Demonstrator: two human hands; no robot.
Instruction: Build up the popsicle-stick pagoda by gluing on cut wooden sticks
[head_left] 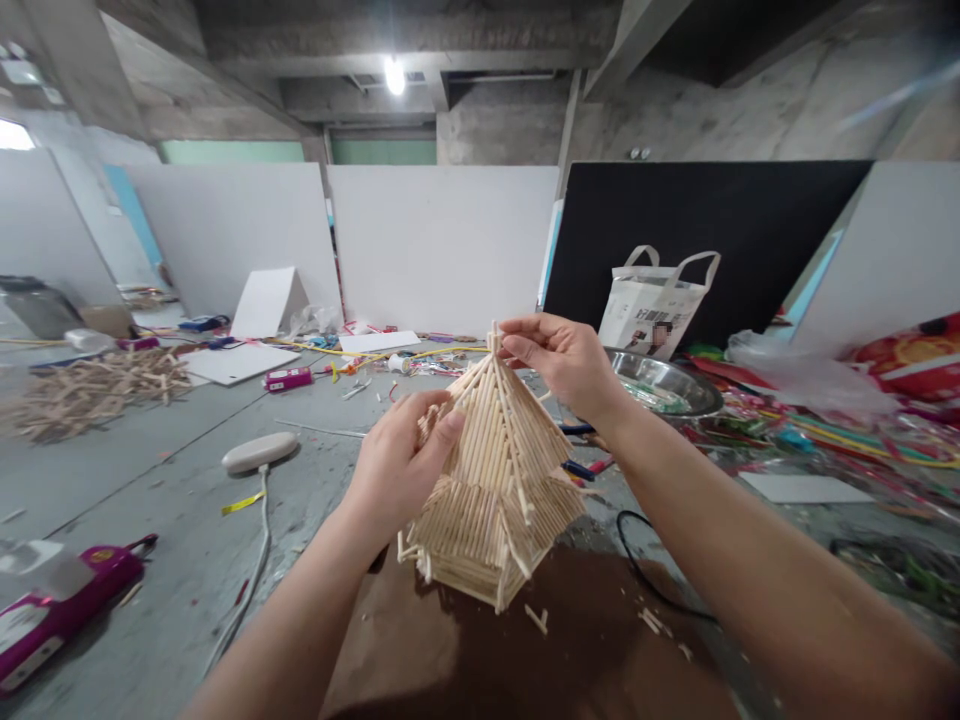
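A pagoda-like model (487, 430) built of thin wooden sticks stands upright in front of me, with a pointed upper roof and a wider lower tier. Around the left edge of its upper roof my left hand (405, 460) is closed, thumb on the front face and fingers partly hidden behind. My right hand (562, 360) has its thumb and forefinger pinched at the peak, against a few short upright sticks (494, 338). Beneath the model lies a brown board (592, 640) with loose stick bits (537, 619) on it.
A heap of wooden sticks (97, 390) lies at left, near a white oval device (259, 452) with a cable. A purple power strip (75, 610) sits front left. Behind my right arm are a metal bowl (705, 398), a white bag (649, 310) and a black cable (637, 570).
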